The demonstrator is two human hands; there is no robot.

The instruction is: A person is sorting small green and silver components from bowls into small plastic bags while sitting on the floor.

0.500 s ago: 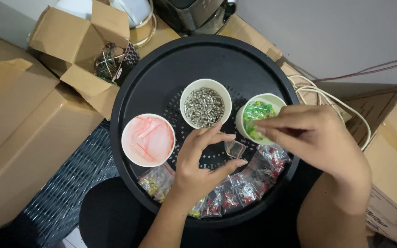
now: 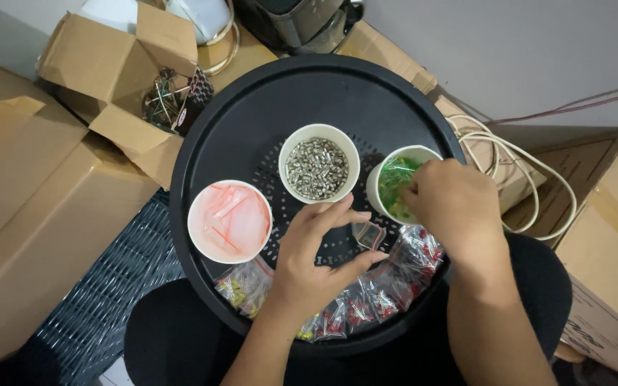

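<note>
1. The cup of green parts (image 2: 395, 179) stands right of centre on the round black tray (image 2: 252, 107); the right hand (image 2: 452, 204) dips into it, fingers bunched; what its grip has, I cannot tell.
2. The left hand (image 2: 316, 257) hovers at lower centre, grip half open and empty, curved near a small clear bag (image 2: 368, 234).
3. Left of the green cup stand a cup of silver parts (image 2: 317, 168) and a cup of red strips (image 2: 229, 220); bags of red parts (image 2: 388, 293) line the tray's lower rim.
4. Cardboard boxes (image 2: 37, 179) fill the left of the frame.
</note>
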